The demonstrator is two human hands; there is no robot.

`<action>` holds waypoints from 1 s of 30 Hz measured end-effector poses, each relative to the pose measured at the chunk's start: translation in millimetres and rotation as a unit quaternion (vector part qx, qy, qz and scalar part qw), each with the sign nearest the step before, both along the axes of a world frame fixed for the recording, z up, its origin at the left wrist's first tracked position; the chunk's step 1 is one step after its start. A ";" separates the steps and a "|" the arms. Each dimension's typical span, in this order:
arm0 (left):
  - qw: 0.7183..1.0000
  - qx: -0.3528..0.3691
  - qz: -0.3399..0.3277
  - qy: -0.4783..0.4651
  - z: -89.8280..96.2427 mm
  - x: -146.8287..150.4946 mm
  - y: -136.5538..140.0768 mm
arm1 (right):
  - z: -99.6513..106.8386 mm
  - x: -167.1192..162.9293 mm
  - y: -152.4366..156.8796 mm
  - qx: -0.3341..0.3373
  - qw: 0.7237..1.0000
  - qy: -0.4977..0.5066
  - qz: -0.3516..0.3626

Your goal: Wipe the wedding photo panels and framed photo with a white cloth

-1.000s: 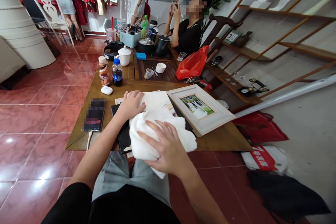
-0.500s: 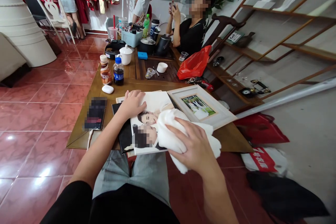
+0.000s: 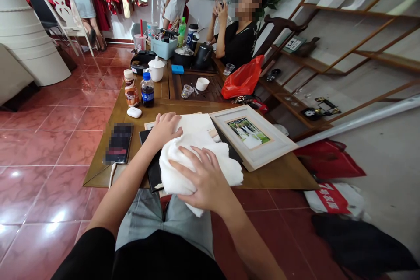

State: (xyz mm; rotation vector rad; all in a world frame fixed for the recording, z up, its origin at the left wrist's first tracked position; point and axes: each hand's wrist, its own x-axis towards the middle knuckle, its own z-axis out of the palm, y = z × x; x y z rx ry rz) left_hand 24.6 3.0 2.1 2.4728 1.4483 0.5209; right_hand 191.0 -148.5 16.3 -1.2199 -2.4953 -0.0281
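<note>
On my feed the white cloth (image 3: 229, 168) is bunched at the lower centre, on top of a pale printed panel (image 3: 197, 123). The right hand (image 3: 201, 179) presses on it with fingers spread; whether they pinch a fold I can't tell. Just above and left, I see the left hand (image 3: 166, 131) resting on the panel's upper left, thumb apart from the fingers. A black board (image 3: 154, 170) shows under the panel's left edge. Right of centre, a framed photo (image 3: 251, 133) lies tilted on the wooden table (image 3: 278, 178). Left of the hands I have a phone (image 3: 120, 144) with a cable; above it, a white case (image 3: 134, 112) and two bottles (image 3: 147, 92). Upper right of centre, a person (image 3: 239, 41) in black sits beyond a red bag (image 3: 243, 78).
</note>
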 end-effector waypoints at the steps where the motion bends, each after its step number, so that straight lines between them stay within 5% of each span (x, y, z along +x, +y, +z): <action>1: 1.000 -0.002 -0.001 0.002 0.5 0.0 -0.1 | -0.3 -0.3 0.7 -0.004 1.000 0.002 0.002; 6: 1.000 0.004 -0.002 0.002 1.8 0.3 -1.4 | -3.7 20.7 3.9 0.001 1.000 0.011 -0.022; 15: 1.000 -0.008 0.001 0.010 4.2 2.1 -4.2 | -10.1 68.0 10.9 0.030 0.985 0.004 -0.168; 25: 1.000 0.010 -0.002 0.002 -0.4 0.7 -2.5 | 1.8 15.6 16.0 -0.006 1.000 0.002 0.001; 30: 1.000 0.000 -0.008 -0.001 0.8 0.3 -1.6 | -0.3 23.3 19.8 -0.015 1.000 0.005 -0.002</action>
